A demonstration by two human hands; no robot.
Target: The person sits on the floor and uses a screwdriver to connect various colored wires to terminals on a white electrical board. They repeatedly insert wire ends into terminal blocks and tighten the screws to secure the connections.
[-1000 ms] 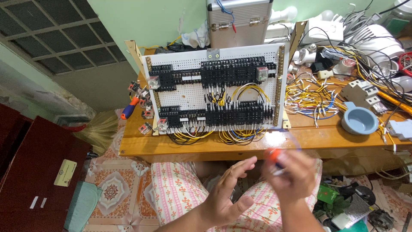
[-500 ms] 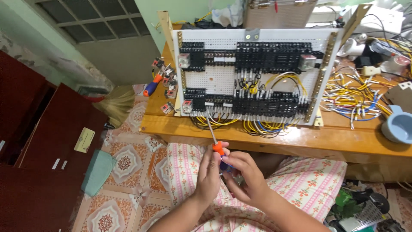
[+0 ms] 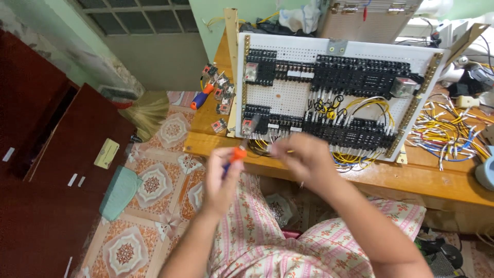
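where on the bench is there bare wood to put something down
Bare wood runs along the bench front edge, between the white wiring panel and the edge. The right side is crowded with loose wires; the left end holds small relays and a second screwdriver.

Patterned floor tiles [image 3: 154,185] below, dark red-brown cabinet [image 3: 46,154] on the left, pale green wall [image 3: 206,20], grilled window [image 3: 139,15], wooden workbench [image 3: 422,177], straw broom [image 3: 146,110].
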